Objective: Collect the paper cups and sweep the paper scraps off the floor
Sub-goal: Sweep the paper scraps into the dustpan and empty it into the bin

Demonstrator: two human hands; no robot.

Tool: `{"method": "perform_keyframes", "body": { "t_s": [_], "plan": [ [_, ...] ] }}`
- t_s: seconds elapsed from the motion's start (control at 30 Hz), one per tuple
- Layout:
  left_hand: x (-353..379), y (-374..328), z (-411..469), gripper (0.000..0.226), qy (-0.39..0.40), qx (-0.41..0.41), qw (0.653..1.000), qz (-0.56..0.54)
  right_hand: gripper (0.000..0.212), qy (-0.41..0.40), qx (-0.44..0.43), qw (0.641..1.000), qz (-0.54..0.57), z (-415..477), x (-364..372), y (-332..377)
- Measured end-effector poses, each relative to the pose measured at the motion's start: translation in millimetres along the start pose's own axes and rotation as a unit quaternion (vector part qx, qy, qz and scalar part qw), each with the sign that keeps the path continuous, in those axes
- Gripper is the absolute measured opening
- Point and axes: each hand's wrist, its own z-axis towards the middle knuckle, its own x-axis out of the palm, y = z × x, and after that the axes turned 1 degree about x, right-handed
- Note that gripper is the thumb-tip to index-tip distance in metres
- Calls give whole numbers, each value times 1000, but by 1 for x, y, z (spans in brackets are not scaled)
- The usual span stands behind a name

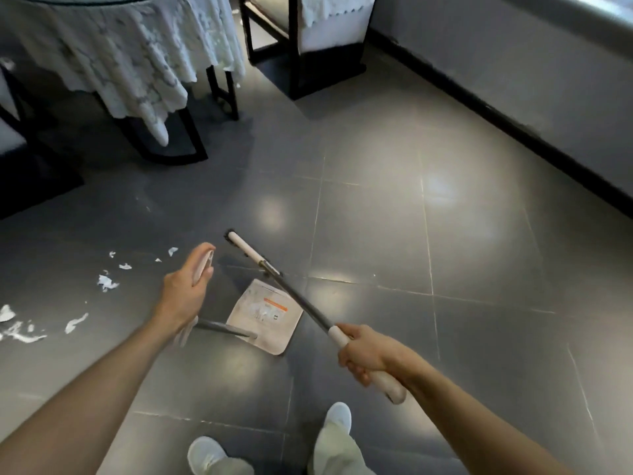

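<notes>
the scraps (108, 282) lie on the floor (445, 234) in a loose bunch, well to the left of the dustpan (265, 317). i count about ten white bits, some tiny, and more may run off the left edge. no paper cups show here.

the dustpan sits flat on the floor, one only, with its thin handle (224, 329) poking out toward the scraps. the left hand (183, 286) is up above that handle. its fingers curl round something pale and long, but it is blurry and i cannot tell what it is.

the right hand (364, 354) is wrapped tight round the pale grip of the one broom (291, 289). the broom stick runs from that hand up and to the left, right over the dustpan, and its head is in the air past the far side of the dustpan, not on the floor.

so the scraps are left of the broom head, and the left hand is the closer one to them. i think the broom head has to swing left and come down beyond the scraps, then pull them toward the dustpan.

two shoes (337, 418) show at the bottom. a table (120, 56) with a white cloth stands far behind the dustpan.
</notes>
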Motion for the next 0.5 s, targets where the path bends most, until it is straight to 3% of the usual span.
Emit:
{"method": "perform_keyframes", "body": {
  "t_s": [0.2, 0.5],
  "plan": [
    [-108, 74, -42, 31, -82, -64, 994, -29, 43, -12, -45, 999, -7, 32, 75, 88],
    [-228, 181, -85, 28, -105, -129, 986, -32, 44, 0, -48, 999, -8, 92, 188, 223]
  ]
}}
